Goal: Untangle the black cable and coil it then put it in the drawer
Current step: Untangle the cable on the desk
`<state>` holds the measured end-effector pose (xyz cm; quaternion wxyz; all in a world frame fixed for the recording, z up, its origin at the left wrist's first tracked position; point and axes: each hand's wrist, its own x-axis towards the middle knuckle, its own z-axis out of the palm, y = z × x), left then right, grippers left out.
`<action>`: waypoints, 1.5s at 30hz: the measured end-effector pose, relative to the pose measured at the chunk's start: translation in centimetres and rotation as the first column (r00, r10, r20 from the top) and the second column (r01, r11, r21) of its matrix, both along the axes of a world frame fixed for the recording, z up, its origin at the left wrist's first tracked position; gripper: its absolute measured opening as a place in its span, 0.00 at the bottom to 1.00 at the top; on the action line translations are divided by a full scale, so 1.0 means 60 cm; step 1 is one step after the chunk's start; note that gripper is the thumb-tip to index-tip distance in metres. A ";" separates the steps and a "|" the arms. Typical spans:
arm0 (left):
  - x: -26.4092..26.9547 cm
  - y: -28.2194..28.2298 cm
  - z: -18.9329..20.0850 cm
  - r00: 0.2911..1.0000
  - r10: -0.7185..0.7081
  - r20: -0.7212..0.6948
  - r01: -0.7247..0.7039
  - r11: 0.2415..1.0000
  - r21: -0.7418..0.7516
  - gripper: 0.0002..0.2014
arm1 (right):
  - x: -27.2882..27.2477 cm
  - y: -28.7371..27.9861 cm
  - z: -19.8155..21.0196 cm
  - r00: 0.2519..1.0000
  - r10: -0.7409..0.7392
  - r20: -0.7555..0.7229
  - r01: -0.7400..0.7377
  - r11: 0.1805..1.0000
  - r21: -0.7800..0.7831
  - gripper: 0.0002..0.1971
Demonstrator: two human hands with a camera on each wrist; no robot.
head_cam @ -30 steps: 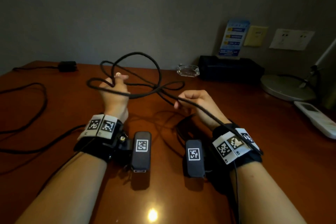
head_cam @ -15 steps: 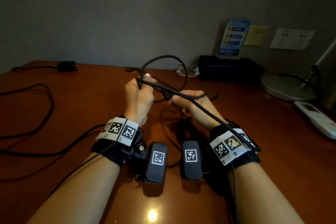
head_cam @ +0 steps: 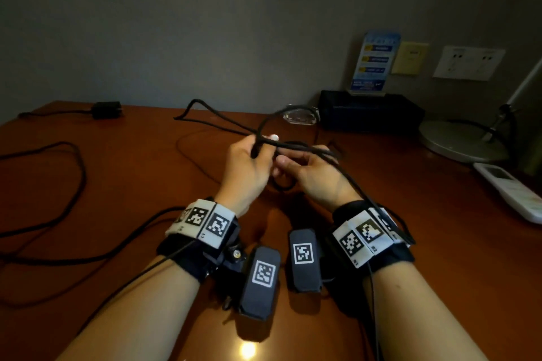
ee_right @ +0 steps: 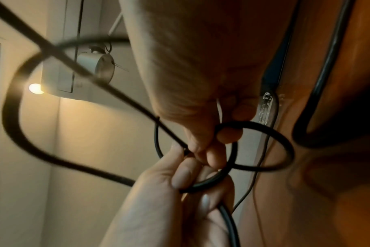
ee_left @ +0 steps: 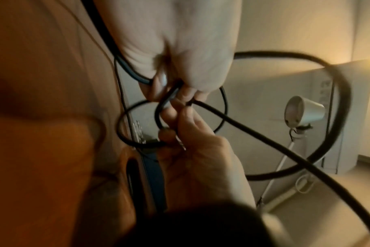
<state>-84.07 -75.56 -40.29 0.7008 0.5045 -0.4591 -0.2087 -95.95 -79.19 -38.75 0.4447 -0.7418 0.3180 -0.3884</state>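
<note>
Both hands meet above the middle of the brown desk (head_cam: 132, 184), each gripping the black cable (head_cam: 211, 114). My left hand (head_cam: 261, 152) pinches several strands where they cross. My right hand (head_cam: 284, 164) curls round a small loop just beside it. From the hands, one loop sticks out to the far left and another arches toward the back. A strand runs back over my right wrist. In the left wrist view the left hand (ee_left: 169, 86) and right hand (ee_left: 180, 120) hold the cable (ee_left: 264, 140) fingertip to fingertip. The right wrist view shows the loop of the cable (ee_right: 264, 168) round the right hand's fingers (ee_right: 228, 135). No drawer is in view.
A second black lead (head_cam: 73, 170) snakes over the desk's left side to an adapter (head_cam: 105, 110) at the back. Along the back wall stand a glass ashtray (head_cam: 299, 119), a black box (head_cam: 369, 111) and a lamp base (head_cam: 460, 141). A white remote (head_cam: 510, 190) lies at the right.
My left hand has moved right until it meets my right hand. The wide loops held between them have drawn in to smaller ones.
</note>
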 end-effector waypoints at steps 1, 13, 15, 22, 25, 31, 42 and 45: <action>-0.004 -0.001 -0.002 0.999 -0.015 0.044 0.016 1.000 -0.020 0.17 | -0.001 0.000 -0.001 1.000 -0.006 -0.002 0.006 1.000 -0.001 0.08; 0.081 0.002 0.017 0.883 0.379 -0.276 -0.403 0.915 -0.033 0.17 | -0.014 -0.009 0.004 0.995 0.044 0.091 -0.051 0.996 0.080 0.10; 0.080 0.006 0.022 0.868 0.421 -0.264 -0.442 0.897 -0.020 0.16 | -0.018 -0.011 0.000 0.997 0.040 0.064 -0.042 0.999 0.027 0.14; 0.027 0.001 0.001 0.986 0.168 -0.022 -0.169 0.985 -0.019 0.16 | 0.002 -0.012 -0.011 0.998 -0.066 0.010 0.067 0.985 -0.161 0.11; 0.019 -0.007 -0.002 0.981 0.191 0.016 -0.190 0.981 -0.029 0.15 | 0.002 -0.008 -0.010 0.996 -0.072 0.050 0.078 0.989 -0.122 0.07; 0.088 -0.006 0.011 0.859 0.390 -0.333 -0.423 0.906 -0.030 0.17 | -0.008 0.007 0.006 0.993 0.114 -0.030 -0.110 0.988 0.113 0.13; 0.000 0.005 -0.004 1.000 0.003 0.013 -0.004 0.998 0.062 0.13 | -0.005 -0.003 -0.003 0.998 0.057 -0.029 -0.059 0.996 -0.072 0.13; 0.016 -0.003 0.000 0.996 0.084 -0.019 -0.082 0.995 0.061 0.13 | -0.007 0.002 0.001 0.997 0.046 -0.054 -0.048 0.998 -0.030 0.13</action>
